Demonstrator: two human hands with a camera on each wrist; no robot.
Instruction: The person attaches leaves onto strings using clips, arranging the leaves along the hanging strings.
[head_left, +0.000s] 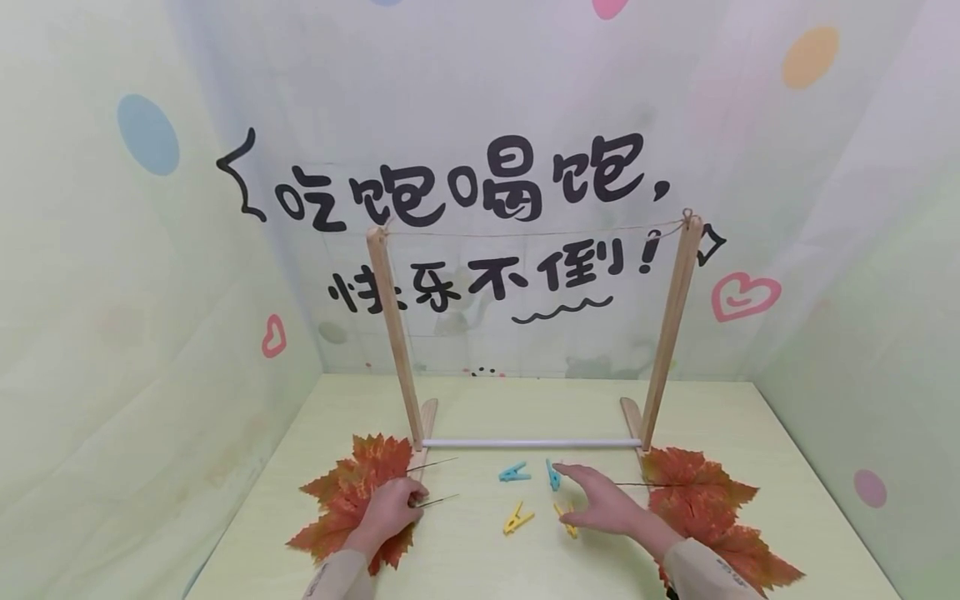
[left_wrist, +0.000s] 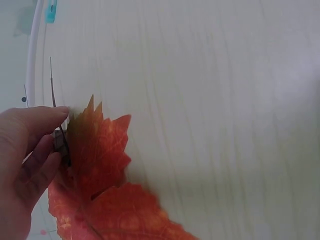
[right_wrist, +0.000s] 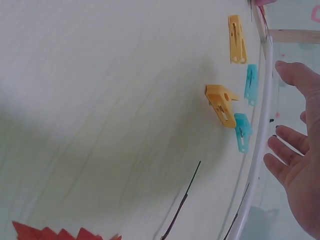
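My left hand (head_left: 393, 508) pinches the thin stem of a red-orange artificial maple leaf (left_wrist: 100, 150), with thumb and fingertips round it in the left wrist view. More leaves (head_left: 333, 508) lie overlapped beneath that hand. My right hand (head_left: 603, 502), its fingers spread and holding nothing, is over the table close to the clothespins. A blue clothespin (head_left: 553, 475) is just off its fingertips, and a yellow clothespin (head_left: 566, 518) is partly covered by the thumb side. To their left are another blue clothespin (head_left: 514, 472) and another yellow clothespin (head_left: 517, 518).
A wooden frame (head_left: 671, 333) stands behind the hands, with a twine (head_left: 525, 234) tied between its two post tops and a white rod (head_left: 525, 443) low across. Maple leaves (head_left: 697, 492) lie under the right forearm. Printed curtains enclose the table (head_left: 480, 567).
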